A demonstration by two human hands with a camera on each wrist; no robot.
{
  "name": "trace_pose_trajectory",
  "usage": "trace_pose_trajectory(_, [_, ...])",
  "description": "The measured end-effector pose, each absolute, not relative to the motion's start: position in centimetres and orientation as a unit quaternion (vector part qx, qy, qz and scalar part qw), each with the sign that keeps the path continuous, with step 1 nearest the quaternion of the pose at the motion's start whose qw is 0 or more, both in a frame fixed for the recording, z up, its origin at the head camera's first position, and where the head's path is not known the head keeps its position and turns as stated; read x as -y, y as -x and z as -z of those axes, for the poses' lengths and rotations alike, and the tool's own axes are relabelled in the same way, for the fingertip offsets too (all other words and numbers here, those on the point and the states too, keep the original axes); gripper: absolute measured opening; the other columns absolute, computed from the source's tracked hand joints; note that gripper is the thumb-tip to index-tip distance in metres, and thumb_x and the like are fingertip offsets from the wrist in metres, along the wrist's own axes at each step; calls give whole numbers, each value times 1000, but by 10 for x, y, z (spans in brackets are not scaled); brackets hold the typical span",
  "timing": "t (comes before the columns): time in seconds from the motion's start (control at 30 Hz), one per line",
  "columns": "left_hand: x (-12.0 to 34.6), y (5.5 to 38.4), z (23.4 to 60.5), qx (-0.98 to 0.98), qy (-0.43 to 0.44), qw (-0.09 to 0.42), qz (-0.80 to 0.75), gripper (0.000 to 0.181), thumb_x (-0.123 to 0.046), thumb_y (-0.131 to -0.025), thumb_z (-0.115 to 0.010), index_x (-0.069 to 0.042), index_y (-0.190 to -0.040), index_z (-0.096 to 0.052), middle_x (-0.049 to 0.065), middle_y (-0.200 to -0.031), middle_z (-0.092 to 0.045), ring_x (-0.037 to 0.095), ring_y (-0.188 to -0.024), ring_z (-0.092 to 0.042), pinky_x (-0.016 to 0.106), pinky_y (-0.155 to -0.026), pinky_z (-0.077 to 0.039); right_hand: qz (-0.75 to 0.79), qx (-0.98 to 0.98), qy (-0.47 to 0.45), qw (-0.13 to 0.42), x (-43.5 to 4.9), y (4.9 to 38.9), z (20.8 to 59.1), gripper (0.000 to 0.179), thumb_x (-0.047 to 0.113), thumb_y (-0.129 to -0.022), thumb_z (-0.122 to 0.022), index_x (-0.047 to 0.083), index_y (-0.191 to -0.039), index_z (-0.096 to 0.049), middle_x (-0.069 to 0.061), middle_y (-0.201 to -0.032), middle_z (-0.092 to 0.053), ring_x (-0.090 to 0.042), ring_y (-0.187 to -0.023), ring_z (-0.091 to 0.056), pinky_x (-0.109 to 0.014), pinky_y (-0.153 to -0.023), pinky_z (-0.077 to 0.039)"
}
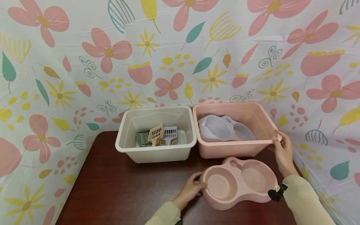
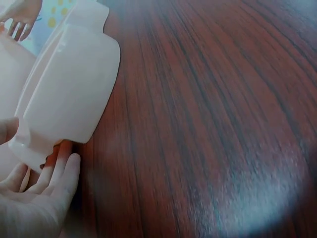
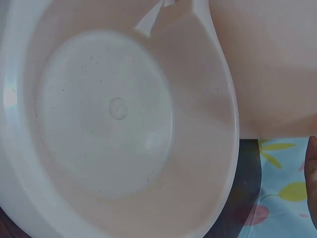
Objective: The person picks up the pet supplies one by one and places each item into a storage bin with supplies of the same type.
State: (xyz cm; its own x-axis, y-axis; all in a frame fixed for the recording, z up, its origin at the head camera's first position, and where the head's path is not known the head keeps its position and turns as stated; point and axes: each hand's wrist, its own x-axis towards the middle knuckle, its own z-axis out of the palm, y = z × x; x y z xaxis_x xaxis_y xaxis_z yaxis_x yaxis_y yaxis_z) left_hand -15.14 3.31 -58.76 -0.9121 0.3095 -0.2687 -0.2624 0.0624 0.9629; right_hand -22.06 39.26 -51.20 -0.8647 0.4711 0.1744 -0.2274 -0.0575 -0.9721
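Note:
A pink double pet bowl (image 1: 240,187) sits in front of the bins in the head view. My left hand (image 1: 192,187) holds its left edge; in the left wrist view the thumb is above and the fingers (image 2: 60,173) reach under the rim. My right hand (image 1: 283,154) pinches the front right corner of a pink bin (image 1: 230,150). Inside that bin lies a lavender-grey double bowl (image 1: 217,129). One round well of the pink bowl fills most of the right wrist view, where only part of my right hand shows at the right edge.
Left of the pink bin stands an off-white bin (image 1: 160,154) holding a green scoop (image 1: 142,137), a beige scoop (image 1: 155,132) and a lavender scoop (image 1: 170,133). Both bins stand on a dark red wood table (image 1: 118,190), along a floral curtain (image 1: 168,62).

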Motion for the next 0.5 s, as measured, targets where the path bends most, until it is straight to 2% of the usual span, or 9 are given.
trace_pose_trajectory(0.3, [-43, 151, 589, -707, 2, 168, -687, 53, -15, -81, -70, -3, -128, -49, 4, -72, -64, 9, -57, -56, 30, -49, -48, -719, 644, 100, 243, -392, 220, 514, 37, 9, -94, -53, 14, -130, -48, 0, -99, -50, -7, -73, -55, -16, -58, -48])
trace_pose_trajectory(0.5, [-46, 152, 594, -725, 10, 138, -675, 53, -13, -77, -74, -4, -125, -53, 3, -68, -63, 8, -55, -56, 24, -45, -45, -723, 640, 92, 243, -392, 221, 514, 37, 7, -94, -52, 13, -131, -48, -1, -95, -50, -9, -67, -56, -17, -58, -48])
